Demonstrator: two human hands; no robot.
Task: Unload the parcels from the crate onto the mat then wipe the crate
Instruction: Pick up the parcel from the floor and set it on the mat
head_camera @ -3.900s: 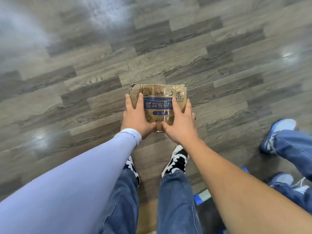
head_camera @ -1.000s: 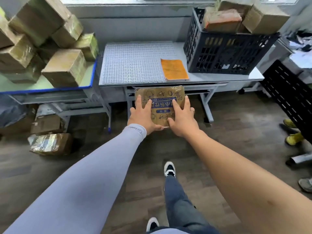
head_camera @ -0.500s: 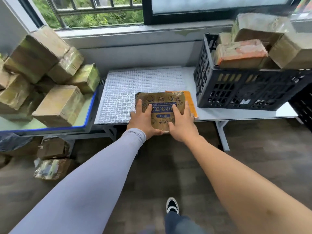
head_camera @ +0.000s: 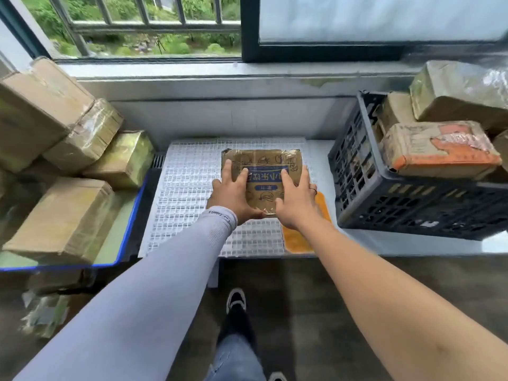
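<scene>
Since half a second ago, the brown parcel (head_camera: pixel 262 171) is being brought further forward and is now being held over the white grid mat (head_camera: pixel 187 193), whereas before it was at the mat's near edge. It is being gripped from both sides: the left hand (head_camera: pixel 233 198) is being kept with fingers spread on top and thumb curled under the near edge, and the right hand (head_camera: pixel 295 199) likewise. Whether the parcel is already touching the mat cannot be told. An orange cloth (head_camera: pixel 305 229) is being partly covered by the right hand. More parcels are being held in the black crate (head_camera: pixel 398 204) at the right, on the same white table (head_camera: pixel 412 246).
</scene>
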